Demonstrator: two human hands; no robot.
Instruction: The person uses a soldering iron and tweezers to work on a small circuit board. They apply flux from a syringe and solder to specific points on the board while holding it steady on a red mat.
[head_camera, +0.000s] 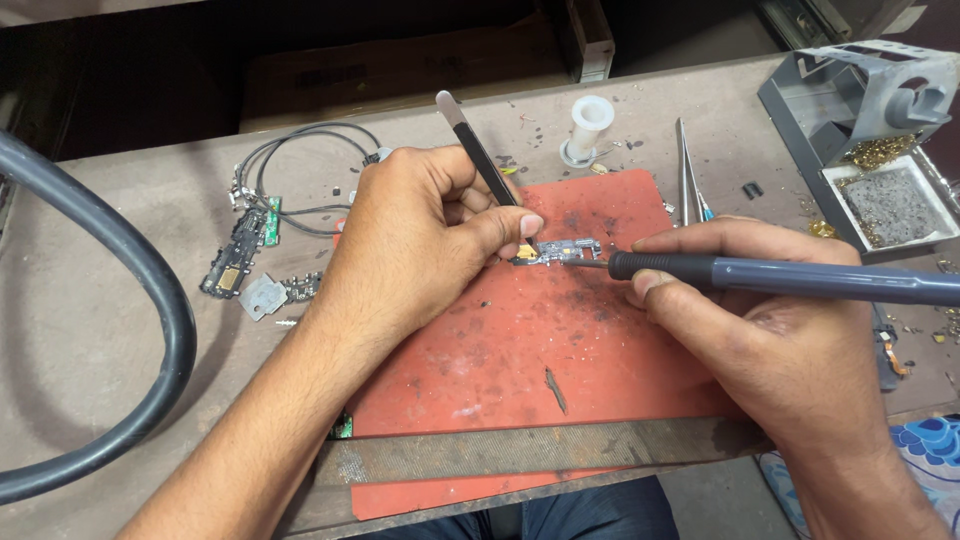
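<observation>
Currently your right hand (780, 340) grips a grey soldering iron (790, 279), long axis horizontal, tip pointing left onto a small silver circuit board (565, 251). Your left hand (425, 235) pinches black tweezers (478, 150), angled up-left, tips at the board.

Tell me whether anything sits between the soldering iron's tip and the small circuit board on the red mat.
Nothing visible does. The soldering iron in the right hand has its tip at the small circuit board, which the tweezers in the left hand grip at its left end.

A worn grey-brown wooden workbench (120, 330) fills the scene, scuffed and dusty under even light. Behind it lies a dark recess holding a flat brown cardboard box (400, 70). A thick grey hose (150, 270) loops across the bench's left side.
</observation>
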